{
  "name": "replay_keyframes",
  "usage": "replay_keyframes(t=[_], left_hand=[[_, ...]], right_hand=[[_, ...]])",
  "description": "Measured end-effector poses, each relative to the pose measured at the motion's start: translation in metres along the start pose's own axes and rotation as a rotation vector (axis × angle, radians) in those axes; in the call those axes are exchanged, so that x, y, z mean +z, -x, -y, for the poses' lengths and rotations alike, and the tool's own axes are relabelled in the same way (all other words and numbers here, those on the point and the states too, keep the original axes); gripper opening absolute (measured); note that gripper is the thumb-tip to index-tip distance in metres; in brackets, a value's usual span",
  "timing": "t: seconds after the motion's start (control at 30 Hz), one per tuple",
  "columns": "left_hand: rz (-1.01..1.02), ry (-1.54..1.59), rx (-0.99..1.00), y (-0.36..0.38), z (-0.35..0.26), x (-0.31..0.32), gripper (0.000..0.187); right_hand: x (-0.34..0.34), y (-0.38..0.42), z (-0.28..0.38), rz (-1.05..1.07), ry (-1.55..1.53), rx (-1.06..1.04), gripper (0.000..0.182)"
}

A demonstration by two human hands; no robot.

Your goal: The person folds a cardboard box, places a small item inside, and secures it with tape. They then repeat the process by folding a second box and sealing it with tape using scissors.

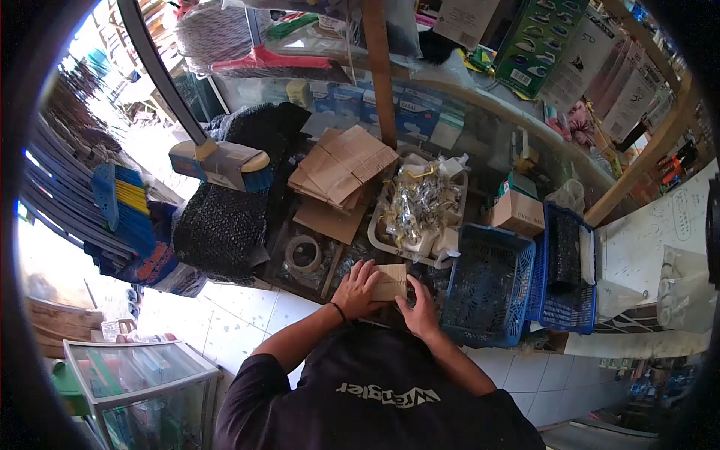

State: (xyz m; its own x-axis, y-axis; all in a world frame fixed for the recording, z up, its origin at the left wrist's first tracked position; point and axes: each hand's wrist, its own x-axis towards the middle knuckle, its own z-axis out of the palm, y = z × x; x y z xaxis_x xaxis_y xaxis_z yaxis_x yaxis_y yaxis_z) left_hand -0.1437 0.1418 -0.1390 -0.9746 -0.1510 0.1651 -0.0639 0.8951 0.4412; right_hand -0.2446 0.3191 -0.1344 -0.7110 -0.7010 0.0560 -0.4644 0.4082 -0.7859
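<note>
A small brown cardboard box (390, 283) is held between my two hands, just in front of my dark shirt. My left hand (358, 289), with a dark band at its wrist, grips the box's left side, fingers over the top. At the right edge, my right hand (420, 309) has its thumb and fingers closed around the corner. Ahead of the box stands a white tray (375, 238) heaped with metal pieces in clear plastic wrapping. Flat cardboard pieces (341, 169) lie stacked to the tray's left. A roll of tape (303, 253) rests left of my left hand.
An open blue plastic basket (489, 281) sits right of my hands, and a second blue basket (566, 304) holds dark wrapped items. Black bubble wrap (221, 229) and a broom head (221, 165) are on the left. Behind is a glass display case (330, 124) with boxes inside.
</note>
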Motion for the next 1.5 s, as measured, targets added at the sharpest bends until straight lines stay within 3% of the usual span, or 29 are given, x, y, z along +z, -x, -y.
replay_keyframes(t=[0.2, 0.57, 0.7, 0.8, 1.0, 1.1, 1.17, 1.23, 1.4, 1.5], left_hand=[[-0.044, 0.006, -0.009, 0.000, 0.001, 0.006, 0.076], [0.009, 0.171, 0.055, -0.007, 0.012, -0.009, 0.071], [0.067, 0.077, 0.079, -0.007, 0.011, -0.009, 0.076], [0.088, -0.001, 0.079, -0.007, 0.009, -0.007, 0.079], [0.070, 0.140, 0.058, -0.014, 0.019, -0.007, 0.076], [0.073, 0.388, -0.022, -0.016, 0.036, -0.010, 0.075], [0.111, 0.652, -0.152, -0.009, 0.042, -0.017, 0.073], [0.201, 1.117, -0.298, -0.005, 0.036, -0.031, 0.069], [0.263, 1.685, -0.608, 0.015, 0.048, -0.025, 0.068], [0.338, 1.904, -0.671, 0.024, 0.050, -0.013, 0.072]], right_hand=[[0.013, -0.004, 0.005, -0.099, 0.030, -0.054, 0.053], [0.011, 0.014, -0.028, -0.047, -0.063, 0.087, 0.046], [0.010, 0.012, -0.021, -0.090, -0.218, 0.219, 0.042], [0.008, 0.007, -0.015, -0.078, -0.223, 0.232, 0.038], [0.012, 0.011, -0.037, -0.170, -0.299, 0.221, 0.032], [0.005, 0.021, -0.030, -0.168, -0.456, 0.356, 0.029], [-0.002, 0.025, -0.025, -0.161, -0.394, 0.385, 0.027], [-0.007, 0.027, -0.019, -0.149, -0.540, 0.432, 0.026], [-0.020, 0.020, 0.000, -0.110, -0.539, 0.370, 0.026], [-0.023, 0.014, 0.015, -0.098, -0.578, 0.352, 0.029]])
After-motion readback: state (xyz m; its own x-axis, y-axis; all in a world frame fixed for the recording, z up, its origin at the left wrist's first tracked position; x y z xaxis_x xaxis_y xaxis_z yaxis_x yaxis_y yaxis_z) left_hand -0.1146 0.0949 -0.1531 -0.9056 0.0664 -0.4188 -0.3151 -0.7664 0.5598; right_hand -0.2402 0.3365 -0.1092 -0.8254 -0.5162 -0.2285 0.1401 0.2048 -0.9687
